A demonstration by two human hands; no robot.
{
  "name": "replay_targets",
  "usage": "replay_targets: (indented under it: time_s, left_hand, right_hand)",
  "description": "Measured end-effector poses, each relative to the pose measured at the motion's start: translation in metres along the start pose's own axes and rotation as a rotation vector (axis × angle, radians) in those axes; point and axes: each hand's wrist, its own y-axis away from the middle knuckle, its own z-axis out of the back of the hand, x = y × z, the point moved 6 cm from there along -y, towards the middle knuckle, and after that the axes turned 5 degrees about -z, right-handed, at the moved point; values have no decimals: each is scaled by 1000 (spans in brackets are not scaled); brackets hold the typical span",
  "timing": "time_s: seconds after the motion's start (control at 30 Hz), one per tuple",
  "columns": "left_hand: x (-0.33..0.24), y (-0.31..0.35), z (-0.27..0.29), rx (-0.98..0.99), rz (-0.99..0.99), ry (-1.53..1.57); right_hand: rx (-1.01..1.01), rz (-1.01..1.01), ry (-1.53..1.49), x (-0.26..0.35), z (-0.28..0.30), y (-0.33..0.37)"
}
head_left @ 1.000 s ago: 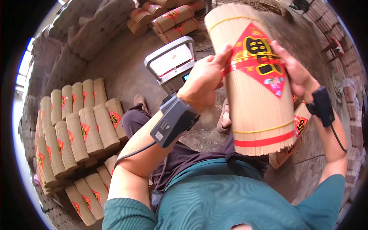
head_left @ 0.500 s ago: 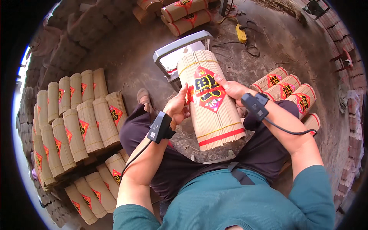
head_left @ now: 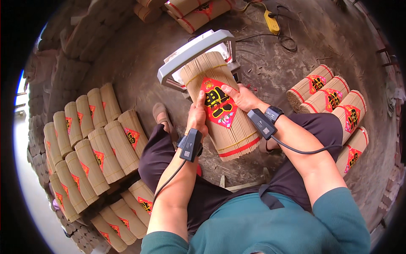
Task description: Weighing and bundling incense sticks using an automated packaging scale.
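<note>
Over scale edge (head_left: pixel 192 53), prob.: bundle (head_left: pixel 220 108) btwn hands (head_left: pixel 245 98).

a yellow power strip (head_left: pixel 272 23) (a dark cable (head_left: pixel 295 45) loops beside it) lies on the brown floor (head_left: pixel 270 63).

Shot from head, left one of fisheye pair. Looks steeply down over teal shirt (head_left: pixel 270 220) at left hand (head_left: pixel 197 116) and right hand (head_left: pixel 245 98), close up; spreads wide across floor (head_left: pixel 127 67).

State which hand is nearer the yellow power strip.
Right. The right hand, on the right side of the held bundle, is below the power strip in the picture, slightly left; the left hand, on the bundle's left, is lower and farther left.
</note>
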Motion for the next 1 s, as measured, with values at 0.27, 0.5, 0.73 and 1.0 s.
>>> replay_targets:
  time_s: [0.27,0.5,0.73,1.0]
  left_hand:
    - [3,-7,5,-51,-7,-2]
    - [8,-11,6,-84,-33,-113]
    - [9,-16,19,-98,-20,-112]
    - [8,-24,26,-123,-109,-287]
  right_hand:
    - [30,-82,125,-17,3,-24]
    - [-18,-88,161,-18,5,-26]
    - [21,-54,95,-4,-10,-15]
    - [-149,-149,224,-24,4,-21]
